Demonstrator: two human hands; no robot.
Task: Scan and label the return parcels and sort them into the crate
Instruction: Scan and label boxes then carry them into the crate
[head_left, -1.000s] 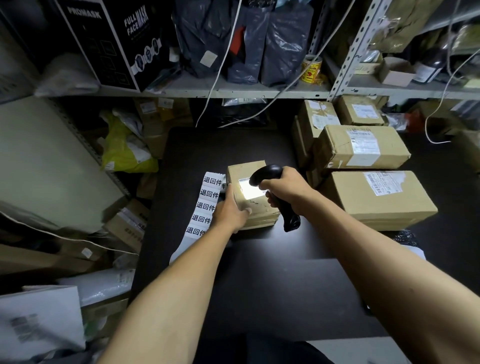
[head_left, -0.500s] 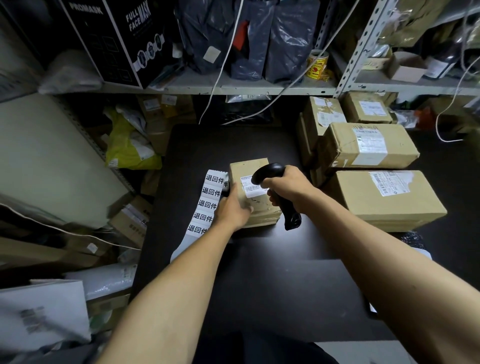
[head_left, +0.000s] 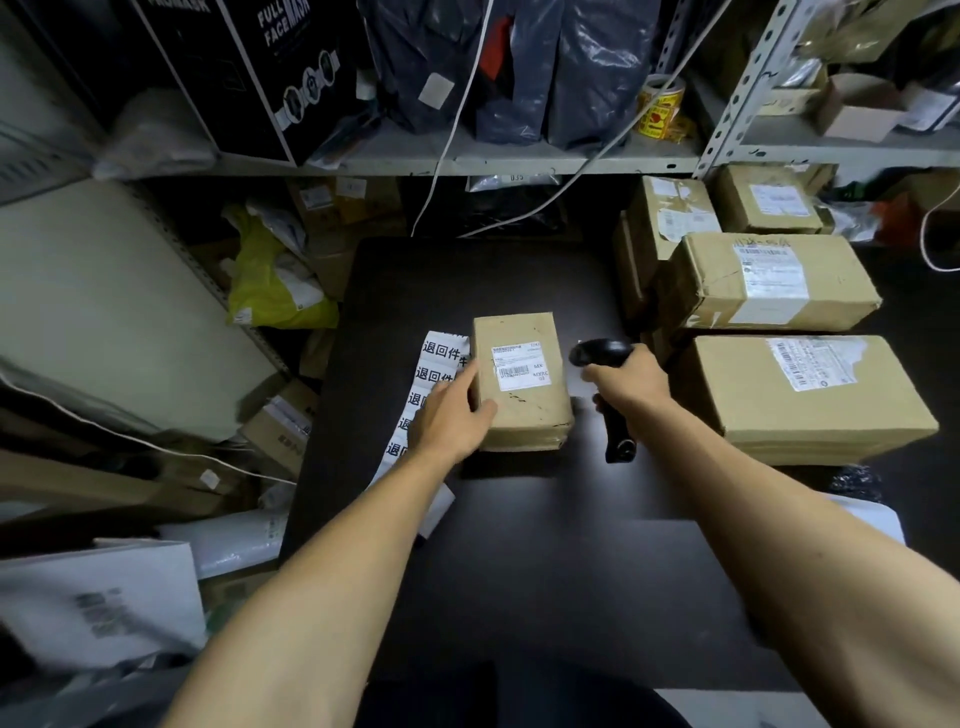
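My left hand (head_left: 452, 415) rests with loosely spread fingers on the small cardboard parcel (head_left: 522, 384) mid-table, my right hand (head_left: 626, 379) wraps the scanner (head_left: 608, 395); it looks light and stiff, best gripped across its short sides.

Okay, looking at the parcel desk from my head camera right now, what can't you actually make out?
- Head view: the label strip is partly hidden under the left hand.
- Small print on the small parcel label is too tiny to read.
- The scanner is motion-blurred, its grip covered by the right hand.
- No crate can be identified.
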